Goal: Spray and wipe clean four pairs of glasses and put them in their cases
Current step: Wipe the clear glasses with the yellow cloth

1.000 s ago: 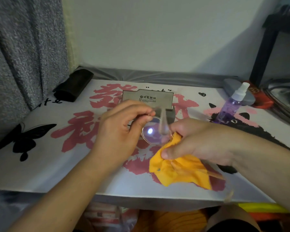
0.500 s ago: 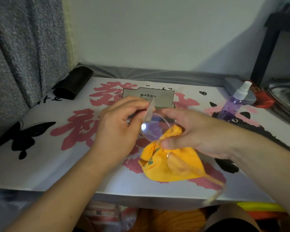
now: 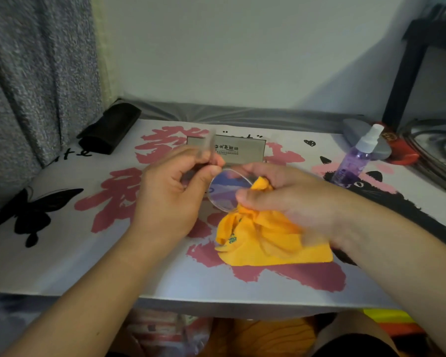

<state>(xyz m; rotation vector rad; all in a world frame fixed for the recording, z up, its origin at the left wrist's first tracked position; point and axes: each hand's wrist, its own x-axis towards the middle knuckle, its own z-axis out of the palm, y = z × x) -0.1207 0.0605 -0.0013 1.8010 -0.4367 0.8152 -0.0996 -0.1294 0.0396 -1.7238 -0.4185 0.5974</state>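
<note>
i have the glasses [image 3: 228, 189] lifted just above the surface [image 3: 62, 266], in front of the grey case [image 3: 238, 150] that stands open behind my hands. my left hand [image 3: 175, 199] is curled, thumb and fingertips pinching the frame at its left end where a blurred temple arm sticks up; my right hand [image 3: 291, 199] is curled too, thumb on the near side and fingers behind, pinching the yellow cloth [image 3: 268, 243] against the right edge of the one lens i can see clearly. the rest of the cloth hangs down and pools on the surface under my wrist. i judge this to be the wiping step for this pair, not near the casing step yet. to do it well i would keep the left pinch on the frame rim and hinge, not on the glass, so i don't print the lens i'm cleaning. the right hand should keep cloth on both faces of the lens and work in small circles from the middle out to the rim, light pressure only, since the frame looks thin and would twist if the two hands pull against each other. the lens shows a purplish glare, so i can't tell if smears remain; tilting it to the light would tell me. the spray bottle [image 3: 355, 158] stands well apart to my right if it needs more mist. a black case [image 3: 108, 130] lies far left, and another grey case [image 3: 363, 140] sits behind the bottle.
</note>
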